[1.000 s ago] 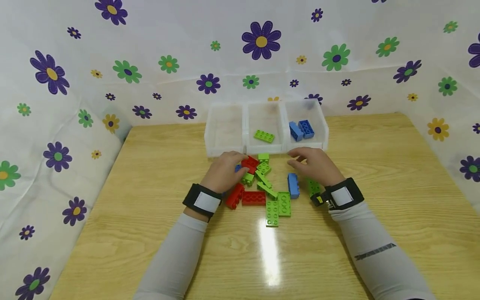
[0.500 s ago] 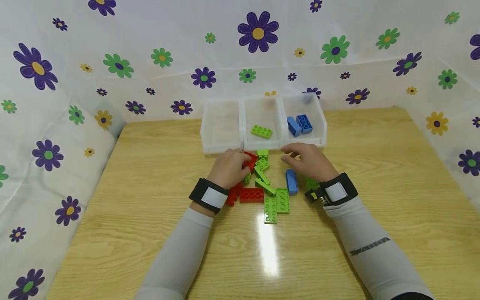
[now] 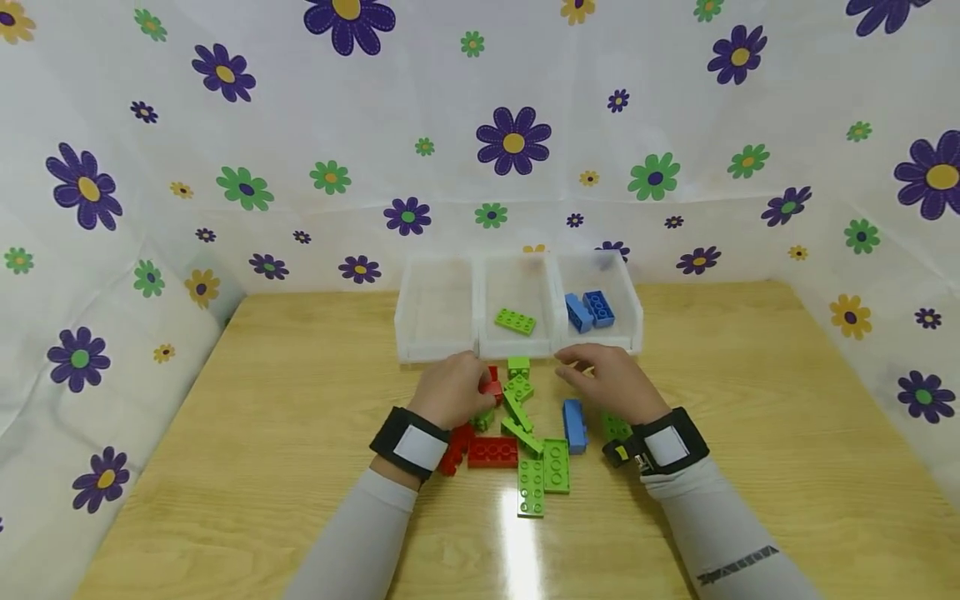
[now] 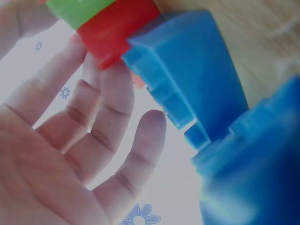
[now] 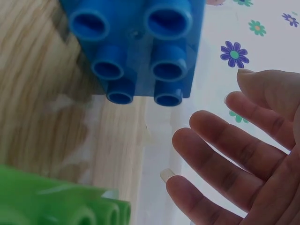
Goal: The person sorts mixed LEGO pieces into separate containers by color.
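Note:
My left hand (image 3: pixel 454 390) reaches into the brick pile, its fingers curled round a red brick (image 3: pixel 492 387). In the left wrist view the fingertips lie against the red brick (image 4: pixel 117 33), with a green brick (image 4: pixel 79 10) beside it and a large blue brick (image 4: pixel 192 70) close by. My right hand (image 3: pixel 617 383) hovers with fingers loosely bent and nothing in them. Near it lie a blue brick (image 3: pixel 574 426) and a green brick (image 3: pixel 615 427), the latter partly under the wrist. The right wrist view shows the blue brick's studs (image 5: pixel 126 47) beyond the relaxed fingers (image 5: pixel 220 164).
Behind the hands stand three white bins: the left one (image 3: pixel 438 353) bare, the middle one holding a green brick (image 3: pixel 515 322), the right one holding two blue bricks (image 3: pixel 598 308). Several green bricks (image 3: pixel 531 487) and red bricks (image 3: pixel 492 452) lie on the wooden table (image 3: pixel 300 400).
The head view has tilted up, so everything sits lower. My left fingers have closed in round the red brick and tipped it. The right hand has shifted slightly left, still empty.

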Demonstrator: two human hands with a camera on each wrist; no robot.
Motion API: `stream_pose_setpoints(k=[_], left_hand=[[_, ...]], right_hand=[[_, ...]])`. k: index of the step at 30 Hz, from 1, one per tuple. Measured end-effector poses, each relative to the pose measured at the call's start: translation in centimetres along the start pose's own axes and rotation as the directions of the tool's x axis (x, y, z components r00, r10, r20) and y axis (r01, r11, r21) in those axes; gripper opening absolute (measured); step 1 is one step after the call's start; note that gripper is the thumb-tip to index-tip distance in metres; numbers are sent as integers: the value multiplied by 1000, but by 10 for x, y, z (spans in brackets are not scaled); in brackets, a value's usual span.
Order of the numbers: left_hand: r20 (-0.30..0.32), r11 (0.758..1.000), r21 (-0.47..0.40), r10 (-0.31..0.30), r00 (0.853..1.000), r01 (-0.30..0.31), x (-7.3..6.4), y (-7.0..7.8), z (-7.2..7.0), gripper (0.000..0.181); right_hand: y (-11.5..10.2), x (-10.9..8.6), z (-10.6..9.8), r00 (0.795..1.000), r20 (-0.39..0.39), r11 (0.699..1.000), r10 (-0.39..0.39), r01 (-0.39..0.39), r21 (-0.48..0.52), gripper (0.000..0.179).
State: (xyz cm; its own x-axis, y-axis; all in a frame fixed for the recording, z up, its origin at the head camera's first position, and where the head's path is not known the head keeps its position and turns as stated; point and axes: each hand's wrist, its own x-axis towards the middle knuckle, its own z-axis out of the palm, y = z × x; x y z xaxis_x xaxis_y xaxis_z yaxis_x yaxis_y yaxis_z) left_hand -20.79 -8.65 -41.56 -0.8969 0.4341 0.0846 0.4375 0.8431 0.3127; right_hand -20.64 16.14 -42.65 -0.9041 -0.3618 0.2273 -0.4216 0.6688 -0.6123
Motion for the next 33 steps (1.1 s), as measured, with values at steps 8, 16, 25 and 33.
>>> stream_pose_setpoints(k=[8, 16, 25, 33], left_hand=[[-13, 989, -142, -37, 999, 35, -8, -3, -6, 19], [-49, 948, -311, -86, 995, 66, -5, -18, -30, 11], [-226, 969, -198, -194, 955, 150, 31, -55, -71, 31], [-181, 969, 108, -201, 963, 222, 67, -55, -57, 27]], right_hand=[[2, -6, -3, 999, -41, 1000, -9, 9, 5, 26], [1, -4, -9, 996, -68, 998, -55, 56, 14, 24], [0, -3, -3, 993, -91, 997, -74, 77, 27, 29], [-1, -4, -2, 986, -157, 998, -60, 64, 19, 21]])
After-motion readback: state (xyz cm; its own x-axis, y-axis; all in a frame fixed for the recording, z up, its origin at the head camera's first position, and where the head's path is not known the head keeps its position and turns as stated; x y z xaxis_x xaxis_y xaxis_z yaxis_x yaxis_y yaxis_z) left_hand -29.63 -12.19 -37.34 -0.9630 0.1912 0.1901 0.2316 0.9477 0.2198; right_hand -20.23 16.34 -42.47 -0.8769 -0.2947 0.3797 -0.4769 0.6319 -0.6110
